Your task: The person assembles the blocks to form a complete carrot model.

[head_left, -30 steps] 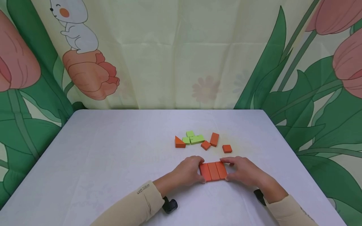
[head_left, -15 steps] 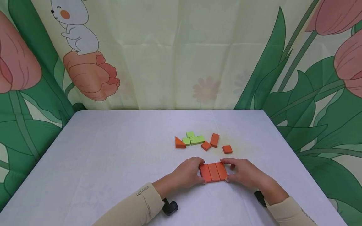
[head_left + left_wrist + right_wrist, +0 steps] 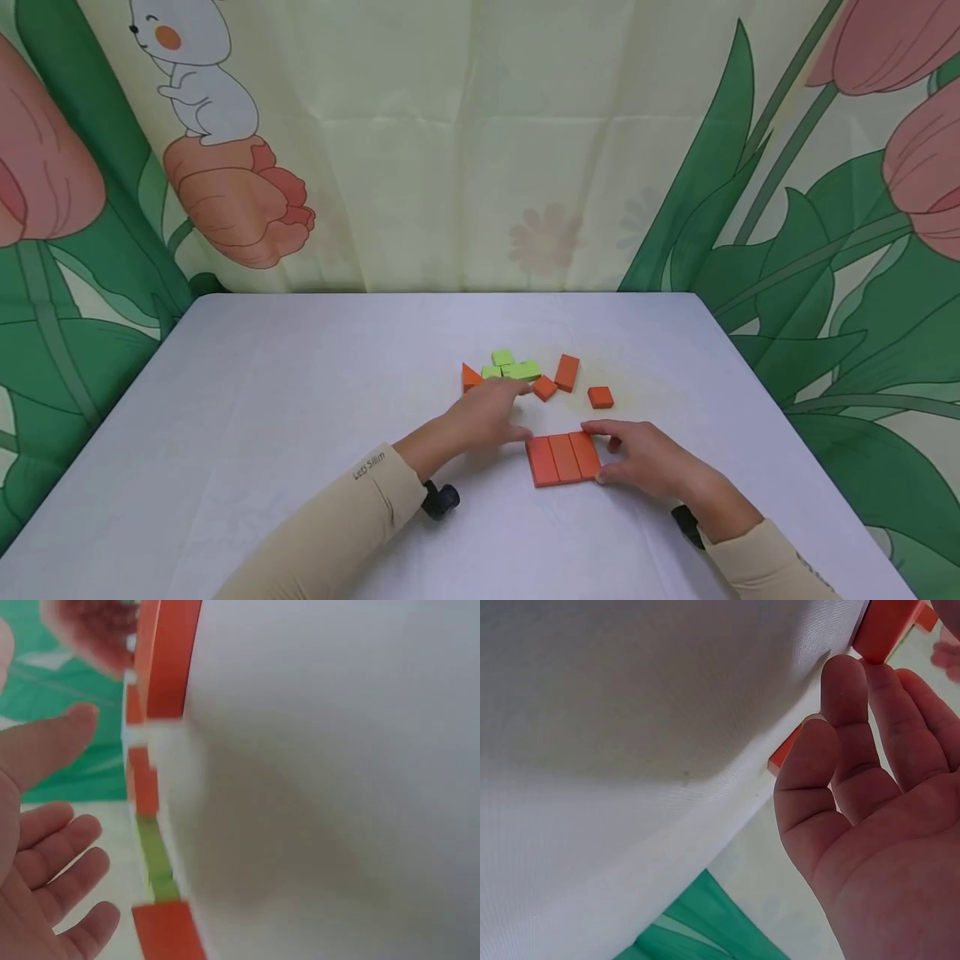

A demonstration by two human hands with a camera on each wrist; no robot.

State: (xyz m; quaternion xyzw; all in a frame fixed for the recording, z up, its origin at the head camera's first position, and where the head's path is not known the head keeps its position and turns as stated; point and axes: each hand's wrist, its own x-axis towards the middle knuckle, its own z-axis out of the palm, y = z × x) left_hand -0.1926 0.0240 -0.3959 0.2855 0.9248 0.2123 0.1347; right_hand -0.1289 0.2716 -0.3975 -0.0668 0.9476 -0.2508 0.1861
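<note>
Three flat orange rectangular blocks (image 3: 565,460) lie side by side on the white cloth, forming one panel. At the panel's right end, my right hand (image 3: 648,457) holds the last block with thumb and forefinger at its two corners. The right wrist view shows fingertips against the block's end (image 3: 885,630). My left hand (image 3: 483,414) is off the panel at its upper left, thumb and fingers spread, holding nothing. It covers part of an orange triangular block (image 3: 469,377) and stands just in front of the green blocks (image 3: 521,371).
Behind the hands lie an upright-lying orange rectangular block (image 3: 567,372) and two small orange blocks, one tilted (image 3: 544,387) and one farther right (image 3: 600,397). Smaller green blocks (image 3: 502,357) sit beside the long green one. A printed curtain (image 3: 450,167) hangs behind the table (image 3: 300,375).
My left hand has let go of the panel's left end and moved away, up and left, toward the loose blocks. The right hand stays at the panel's right end.
</note>
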